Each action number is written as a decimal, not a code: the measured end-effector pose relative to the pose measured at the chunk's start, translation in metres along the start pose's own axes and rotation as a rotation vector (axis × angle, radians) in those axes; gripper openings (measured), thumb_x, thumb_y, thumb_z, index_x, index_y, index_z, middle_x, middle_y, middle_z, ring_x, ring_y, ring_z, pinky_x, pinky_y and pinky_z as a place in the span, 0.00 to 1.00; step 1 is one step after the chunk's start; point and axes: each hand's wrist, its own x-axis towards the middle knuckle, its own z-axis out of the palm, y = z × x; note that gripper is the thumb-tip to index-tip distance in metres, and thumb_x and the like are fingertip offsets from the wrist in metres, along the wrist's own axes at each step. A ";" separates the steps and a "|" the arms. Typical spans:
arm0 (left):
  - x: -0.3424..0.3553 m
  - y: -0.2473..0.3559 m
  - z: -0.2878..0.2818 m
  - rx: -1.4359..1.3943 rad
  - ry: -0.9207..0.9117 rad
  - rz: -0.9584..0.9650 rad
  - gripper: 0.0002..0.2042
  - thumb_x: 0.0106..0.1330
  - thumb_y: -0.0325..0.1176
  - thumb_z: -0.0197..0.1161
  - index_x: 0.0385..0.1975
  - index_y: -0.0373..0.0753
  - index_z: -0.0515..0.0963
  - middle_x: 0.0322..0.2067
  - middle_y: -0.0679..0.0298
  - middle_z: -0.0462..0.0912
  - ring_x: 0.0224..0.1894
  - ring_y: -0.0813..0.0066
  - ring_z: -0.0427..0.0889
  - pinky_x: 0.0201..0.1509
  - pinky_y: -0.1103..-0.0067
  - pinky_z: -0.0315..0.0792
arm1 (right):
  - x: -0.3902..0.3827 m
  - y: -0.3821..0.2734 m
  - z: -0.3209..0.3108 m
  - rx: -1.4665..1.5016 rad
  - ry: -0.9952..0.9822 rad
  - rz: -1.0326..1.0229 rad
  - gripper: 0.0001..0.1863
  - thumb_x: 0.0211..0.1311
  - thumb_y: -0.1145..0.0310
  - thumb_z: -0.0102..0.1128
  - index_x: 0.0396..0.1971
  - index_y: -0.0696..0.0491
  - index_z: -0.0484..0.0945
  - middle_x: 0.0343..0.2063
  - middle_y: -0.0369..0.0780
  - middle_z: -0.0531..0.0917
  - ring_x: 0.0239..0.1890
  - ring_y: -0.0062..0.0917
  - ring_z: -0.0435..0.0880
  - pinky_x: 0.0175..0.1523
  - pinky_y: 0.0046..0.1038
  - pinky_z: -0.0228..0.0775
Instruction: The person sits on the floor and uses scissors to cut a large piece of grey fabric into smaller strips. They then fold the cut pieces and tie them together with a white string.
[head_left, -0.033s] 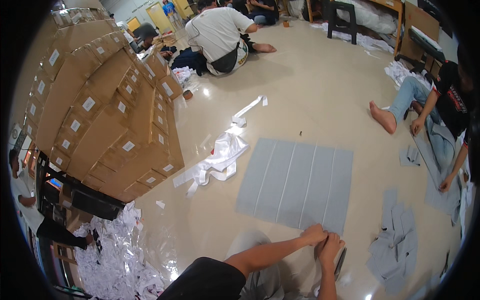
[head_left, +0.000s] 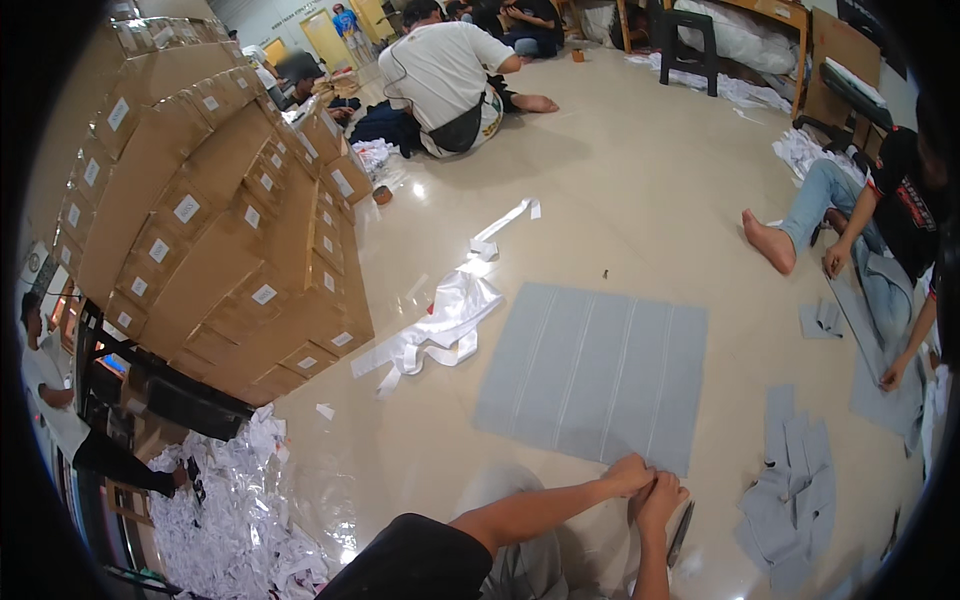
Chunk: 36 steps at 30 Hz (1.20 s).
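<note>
A flat grey-blue piece of cloth (head_left: 600,370) with thin white lines running along it lies on the floor in front of me. My left hand (head_left: 628,476) is closed in a pinch at its near edge, close to the near right corner. Right against it, my right hand (head_left: 660,500) has its fingers closed at the same edge; what lies between the fingertips is hidden. The dark blade of what looks like a pair of scissors (head_left: 681,533) shows just beside my right hand. Whether that hand holds it, I cannot tell.
Grey cloth scraps (head_left: 795,480) lie to my right; white fabric strips (head_left: 450,310) lie beyond the cloth's left side. Stacked cardboard boxes (head_left: 230,230) and a heap of white scraps (head_left: 230,510) stand left. A seated co-worker (head_left: 900,190) handles grey cloth at right; others sit farther back.
The whole view has shifted slightly, with the surroundings a little lower and to the right. Both hands stay together at the cloth's near edge.
</note>
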 end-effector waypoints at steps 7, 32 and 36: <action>0.002 -0.014 0.010 -0.515 0.033 -0.150 0.10 0.69 0.34 0.62 0.29 0.33 0.79 0.17 0.65 0.73 0.13 0.79 0.68 0.11 0.77 0.55 | -0.005 0.000 0.009 0.066 0.031 0.109 0.03 0.61 0.71 0.59 0.33 0.53 0.76 0.33 0.40 0.81 0.40 0.36 0.78 0.51 0.40 0.55; -0.016 0.025 -0.002 0.912 0.047 0.307 0.11 0.62 0.32 0.59 0.37 0.31 0.81 0.37 0.44 0.85 0.41 0.46 0.86 0.43 0.57 0.79 | -0.012 -0.001 0.003 0.232 0.091 0.115 0.26 0.43 0.78 0.71 0.46 0.54 0.76 0.36 0.39 0.79 0.42 0.34 0.78 0.50 0.35 0.58; -0.025 0.051 -0.003 0.957 -0.136 0.303 0.12 0.59 0.32 0.61 0.38 0.32 0.81 0.37 0.46 0.86 0.41 0.46 0.86 0.44 0.57 0.79 | -0.013 0.007 0.013 0.197 0.080 0.041 0.22 0.43 0.79 0.69 0.42 0.52 0.78 0.33 0.35 0.80 0.40 0.31 0.78 0.49 0.35 0.57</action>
